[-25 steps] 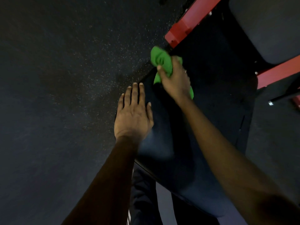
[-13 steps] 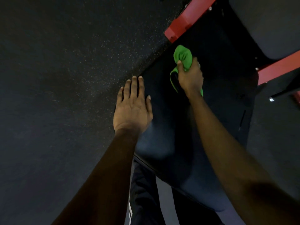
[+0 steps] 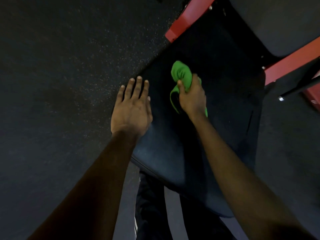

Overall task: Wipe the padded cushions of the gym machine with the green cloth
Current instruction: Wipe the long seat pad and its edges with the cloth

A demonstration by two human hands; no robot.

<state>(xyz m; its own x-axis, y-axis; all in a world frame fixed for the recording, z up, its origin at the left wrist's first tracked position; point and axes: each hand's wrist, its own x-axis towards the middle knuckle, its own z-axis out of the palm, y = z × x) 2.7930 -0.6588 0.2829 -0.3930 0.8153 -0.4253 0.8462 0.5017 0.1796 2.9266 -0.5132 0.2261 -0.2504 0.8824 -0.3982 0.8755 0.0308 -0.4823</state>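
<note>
Mid-wipe on a gym machine: the right hand (image 3: 192, 97) grips the bunched green cloth (image 3: 181, 75), pressed to the dark padded cushion (image 3: 216, 118) near its far end, below the red frame (image 3: 183, 23). The left hand (image 3: 132, 108) lies flat w/ fingers straight at the pad's edge. Next, likely: sweep strokes across the unwiped near section.
</note>
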